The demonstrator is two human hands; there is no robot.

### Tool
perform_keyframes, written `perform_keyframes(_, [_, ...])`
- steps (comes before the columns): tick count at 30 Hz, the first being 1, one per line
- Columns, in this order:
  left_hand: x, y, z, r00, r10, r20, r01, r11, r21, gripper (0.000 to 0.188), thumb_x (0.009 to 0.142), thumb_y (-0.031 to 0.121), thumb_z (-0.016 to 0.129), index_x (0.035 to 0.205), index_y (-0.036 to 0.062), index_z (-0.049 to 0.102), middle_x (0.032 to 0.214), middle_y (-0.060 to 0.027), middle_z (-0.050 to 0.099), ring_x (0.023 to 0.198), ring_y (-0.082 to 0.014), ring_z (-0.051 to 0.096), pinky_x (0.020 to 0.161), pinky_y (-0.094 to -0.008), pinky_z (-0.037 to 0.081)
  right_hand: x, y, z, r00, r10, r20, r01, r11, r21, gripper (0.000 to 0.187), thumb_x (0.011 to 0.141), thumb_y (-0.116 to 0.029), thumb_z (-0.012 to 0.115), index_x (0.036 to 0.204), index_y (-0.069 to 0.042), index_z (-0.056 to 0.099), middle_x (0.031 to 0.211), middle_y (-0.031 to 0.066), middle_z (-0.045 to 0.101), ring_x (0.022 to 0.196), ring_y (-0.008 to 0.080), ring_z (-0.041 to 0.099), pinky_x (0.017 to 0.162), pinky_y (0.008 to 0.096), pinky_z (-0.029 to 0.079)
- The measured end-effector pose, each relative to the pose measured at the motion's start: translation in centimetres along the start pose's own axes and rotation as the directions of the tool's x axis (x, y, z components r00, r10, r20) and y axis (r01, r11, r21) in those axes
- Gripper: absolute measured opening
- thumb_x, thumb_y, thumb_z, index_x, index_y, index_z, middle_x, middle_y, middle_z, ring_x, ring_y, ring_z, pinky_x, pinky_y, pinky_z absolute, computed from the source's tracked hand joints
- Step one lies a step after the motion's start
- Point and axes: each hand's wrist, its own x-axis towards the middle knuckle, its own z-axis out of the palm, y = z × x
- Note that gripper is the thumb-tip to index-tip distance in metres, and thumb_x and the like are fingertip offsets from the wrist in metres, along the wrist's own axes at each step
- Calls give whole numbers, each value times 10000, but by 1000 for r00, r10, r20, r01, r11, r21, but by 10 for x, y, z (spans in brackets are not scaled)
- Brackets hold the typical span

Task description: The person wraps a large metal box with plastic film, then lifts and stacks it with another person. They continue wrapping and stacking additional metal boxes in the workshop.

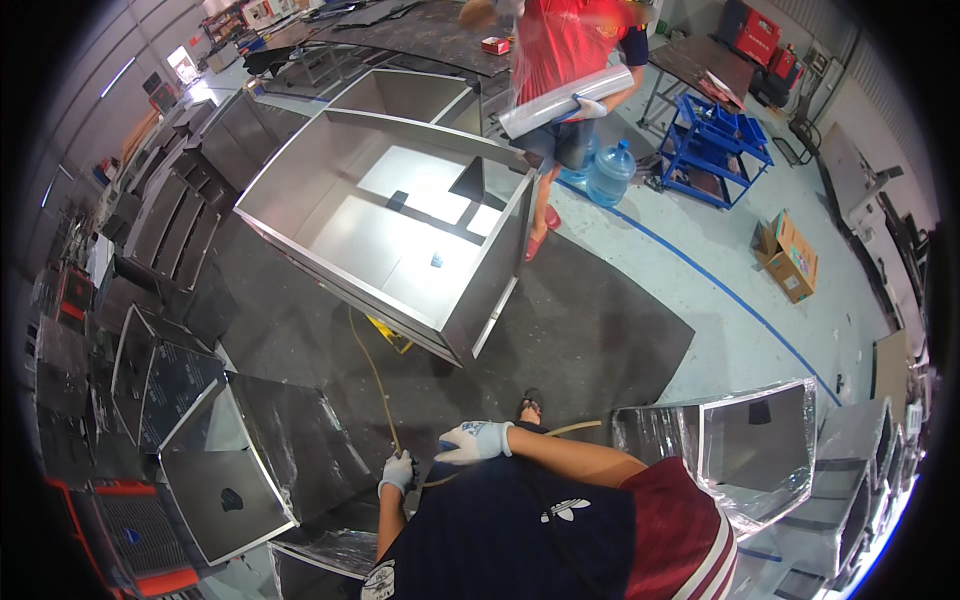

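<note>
Both my hands wear white gloves. My left hand (397,470) is closed around a thin tan hose (374,372), which runs from the floor near the metal cabinet (345,225) up to it. A further length of hose shows beside my waist, partly behind my right arm. My right hand (476,443) lies across in front of my shirt, fingers extended, with nothing visible in it. Ahead stands the large open metal cabinet, tilted in view, with a yellow piece (390,335) under its near edge.
A person in red (570,50) beyond the cabinet holds a roll of clear film (565,102). Blue water jugs (611,175), a blue trolley (715,150) and a cardboard box (788,257) stand at right. Film-wrapped metal boxes (757,450) flank me; a dark mat (600,320) covers the floor.
</note>
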Motion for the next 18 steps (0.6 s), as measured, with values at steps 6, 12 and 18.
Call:
perform_keyframes(6, [11,-7,-4,999,32,-34,-30,998,59,451,1049,419,492,914,41,699,714,-128,677,617,-273,689,556,-455,565,-3,-1,-4,999,-28,-23,28,999,20,582,981,-539,573,1109,17,686,1035,268,720,999,434,688,885,461,527])
perform_keyframes(12, [-36,28,-6,1000,-14,-14,13,999,-47,457,1054,435,494,870,57,676,678,-97,656,552,-245,656,506,-440,532,-1,7,-2,996,-61,-66,61,998,-1,570,991,-533,573,1091,18,684,1027,272,719,983,446,685,871,464,525])
perform_keyframes(18, [-63,49,-9,998,-28,55,35,989,-143,424,1058,419,493,890,70,665,670,-84,637,530,-241,627,483,-432,516,2,13,-1,998,-45,-50,45,999,-4,594,998,-548,552,1118,20,679,1069,273,715,1019,447,678,901,460,520])
